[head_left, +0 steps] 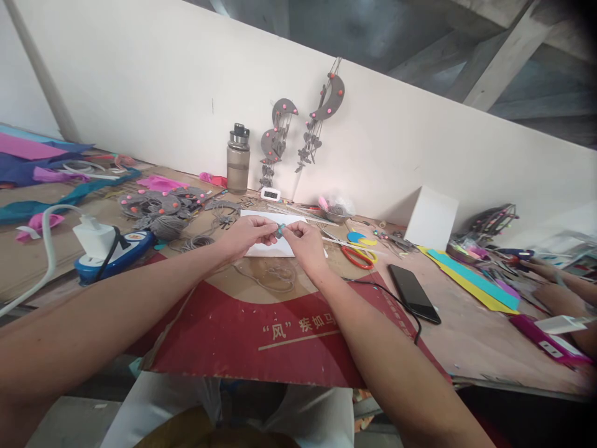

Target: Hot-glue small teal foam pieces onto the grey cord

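A long white partition wall [186, 93] is set along the back of the workspace, slanting across the view. Above it, at upper right, bare concrete beams [504, 81] are seen in dim grey light. In front of the wall a long worktable [485, 348] is placed, its pale brown top scuffed and covered with craft materials. At its near edge a red and brown cardboard sheet [224, 348] is laid flat, printed with Chinese characters. At the far right, the hands of another person [555, 295] are partly seen over the same table.

Against the wall, two strings of grey crescent moons dotted with pink and orange [330, 99] are hung, and a tinted drinking bottle [238, 165] is stood upright beside them. Yellow and turquoise strips [471, 274] are laid at the right, near a black phone [413, 294]. At the left, a white plug [96, 236] is fitted into a blue power strip [112, 264].

Over a white sheet [268, 250] at the centre, the left hand [247, 236] and right hand [305, 246] are brought together, thumbs and fingers pinched narrowly. Between their fingertips a small blue-green piece [280, 230] is held, too small for its form to be told.
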`<state>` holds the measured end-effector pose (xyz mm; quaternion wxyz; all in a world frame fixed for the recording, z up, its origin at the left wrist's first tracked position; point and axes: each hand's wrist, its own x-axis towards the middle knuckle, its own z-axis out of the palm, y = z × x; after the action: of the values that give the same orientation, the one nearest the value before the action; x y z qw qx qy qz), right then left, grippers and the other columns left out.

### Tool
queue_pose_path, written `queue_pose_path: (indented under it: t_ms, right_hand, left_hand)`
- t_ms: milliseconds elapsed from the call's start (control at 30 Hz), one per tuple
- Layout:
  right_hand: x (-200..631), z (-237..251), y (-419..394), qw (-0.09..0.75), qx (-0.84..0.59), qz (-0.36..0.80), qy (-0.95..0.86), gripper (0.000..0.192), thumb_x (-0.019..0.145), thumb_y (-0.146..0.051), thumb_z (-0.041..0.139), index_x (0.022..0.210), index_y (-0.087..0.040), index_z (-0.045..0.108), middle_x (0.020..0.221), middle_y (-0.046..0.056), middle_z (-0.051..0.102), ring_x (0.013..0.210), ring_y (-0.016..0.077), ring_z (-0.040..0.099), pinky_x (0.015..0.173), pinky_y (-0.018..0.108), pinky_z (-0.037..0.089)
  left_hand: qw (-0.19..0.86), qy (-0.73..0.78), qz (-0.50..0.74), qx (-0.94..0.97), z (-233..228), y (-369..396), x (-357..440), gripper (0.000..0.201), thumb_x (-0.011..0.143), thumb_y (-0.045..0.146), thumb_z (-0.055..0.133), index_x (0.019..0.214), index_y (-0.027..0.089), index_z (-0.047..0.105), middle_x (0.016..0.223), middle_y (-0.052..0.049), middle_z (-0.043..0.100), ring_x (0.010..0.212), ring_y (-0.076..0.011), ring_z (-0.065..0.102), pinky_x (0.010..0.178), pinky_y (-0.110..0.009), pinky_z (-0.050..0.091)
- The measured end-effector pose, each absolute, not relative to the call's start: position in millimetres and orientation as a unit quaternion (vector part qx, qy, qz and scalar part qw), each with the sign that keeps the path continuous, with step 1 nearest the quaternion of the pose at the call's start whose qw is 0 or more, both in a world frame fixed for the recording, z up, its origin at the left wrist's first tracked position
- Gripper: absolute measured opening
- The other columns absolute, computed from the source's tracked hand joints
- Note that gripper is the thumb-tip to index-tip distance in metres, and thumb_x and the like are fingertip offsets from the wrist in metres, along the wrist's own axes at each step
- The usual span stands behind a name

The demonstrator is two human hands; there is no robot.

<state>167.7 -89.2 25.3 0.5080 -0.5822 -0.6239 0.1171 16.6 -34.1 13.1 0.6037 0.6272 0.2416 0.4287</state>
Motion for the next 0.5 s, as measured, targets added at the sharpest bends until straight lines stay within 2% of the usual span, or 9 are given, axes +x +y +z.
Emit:
queue_pose_path:
  t_ms: [233,500]
  right_hand:
    - [167.7,27.1,-90.2,0.505,-0.587,0.107,-0.623,0.019,0.072,-0.035,0.056,0.063,-0.018,0.058,0.061,-0.003,0.051,0.063,0.0114,0.042,0.063,0.025,0.033]
    - [169.2,25.3,-87.6,0.502,-0.592,0.112,-0.621,0.017,0.071,-0.033,0.055,0.063,-0.018,0.059,0.060,-0.003,0.052,0.062,0.0117,0.043,0.062,0.025,0.034]
  left_hand:
    - [0.584,0.243,0.428,0.646,15.3,-38.0,15.1,0.024,0.072,0.035,0.069,0.077,0.011,0.069,0.067,-0.004,0.065,0.065,-0.0121,0.057,0.067,-0.028,0.044]
    - [0.613,0.217,0.417,0.635,15.9,-35.8,13.5,0.022,0.073,0.032,0.067,0.079,0.011,0.070,0.072,-0.006,0.065,0.067,-0.0131,0.059,0.067,-0.028,0.043]
